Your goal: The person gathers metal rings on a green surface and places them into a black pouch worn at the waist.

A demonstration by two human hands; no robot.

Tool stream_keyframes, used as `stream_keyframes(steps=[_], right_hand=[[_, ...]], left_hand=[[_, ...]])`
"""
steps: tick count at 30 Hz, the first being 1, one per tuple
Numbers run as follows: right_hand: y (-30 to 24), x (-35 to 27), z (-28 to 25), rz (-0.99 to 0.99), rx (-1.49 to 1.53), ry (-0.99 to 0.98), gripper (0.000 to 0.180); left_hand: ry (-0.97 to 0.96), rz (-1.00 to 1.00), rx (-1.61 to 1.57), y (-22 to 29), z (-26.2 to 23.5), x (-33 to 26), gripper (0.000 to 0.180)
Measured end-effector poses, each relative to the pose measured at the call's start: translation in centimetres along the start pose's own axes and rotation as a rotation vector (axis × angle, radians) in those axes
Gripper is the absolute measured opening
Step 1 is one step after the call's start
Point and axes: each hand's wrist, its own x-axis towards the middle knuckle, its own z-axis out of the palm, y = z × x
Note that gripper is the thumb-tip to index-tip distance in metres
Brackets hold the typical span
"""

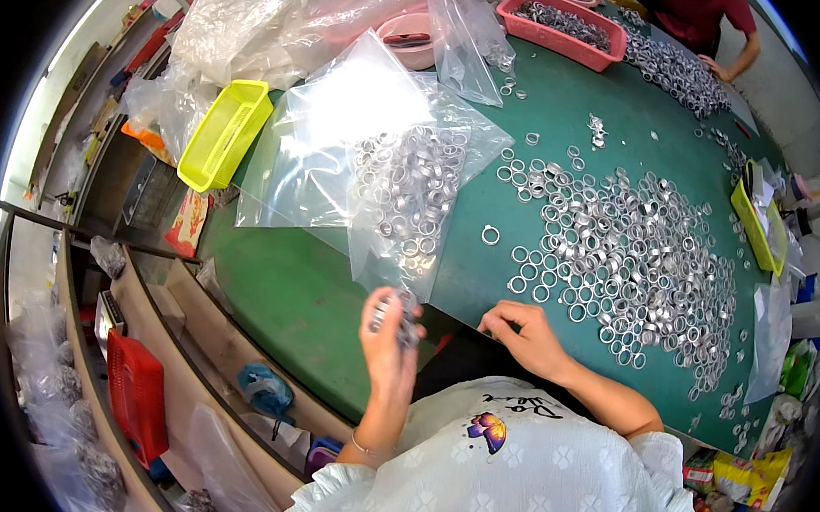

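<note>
My left hand (388,339) is raised over the near table edge and grips a stack of small silver metal rings (402,318). My right hand (524,335) rests on the green table (319,289) with its fingers curled near the closest loose rings; I cannot tell whether it pinches one. A wide spread of loose silver rings (627,245) covers the table to the right. A clear plastic bag (406,187) partly filled with the same rings lies just beyond my left hand.
A yellow plastic basket (225,133) sits at the table's left edge, another yellow tray (761,228) at the right. A pink basket (562,27) of rings stands at the back. A person in a red shirt (698,0) works across the table. A red crate (137,393) sits below left.
</note>
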Motion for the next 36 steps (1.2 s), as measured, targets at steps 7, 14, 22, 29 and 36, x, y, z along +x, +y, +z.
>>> stream_keyframes(steps=[7,14,22,29,36], right_hand=[[0.9,-2.3,0.8,0.123,0.106,-0.189,0.017],[2.1,-5.6,-3.2,-0.103,-0.266,0.289,0.008],[3.5,-8.7,-6.7,-0.115,-0.892,0.57,0.029],[3.8,-5.8,-9.3,-0.123,-1.028,0.356,0.051],[5.3,-7.0,-11.8,-0.082,-1.211,0.314,0.042]], left_hand=[[0.072,0.197,0.292,1.7,3.8,8.3,0.035],[-0.219,0.417,0.804,1.5,6.7,16.0,0.042],[-0.211,0.45,0.954,1.1,3.5,11.9,0.038],[-0.018,1.205,0.706,-4.1,2.7,3.2,0.026],[-0.862,0.644,1.59,-8.5,7.0,1.4,0.071]])
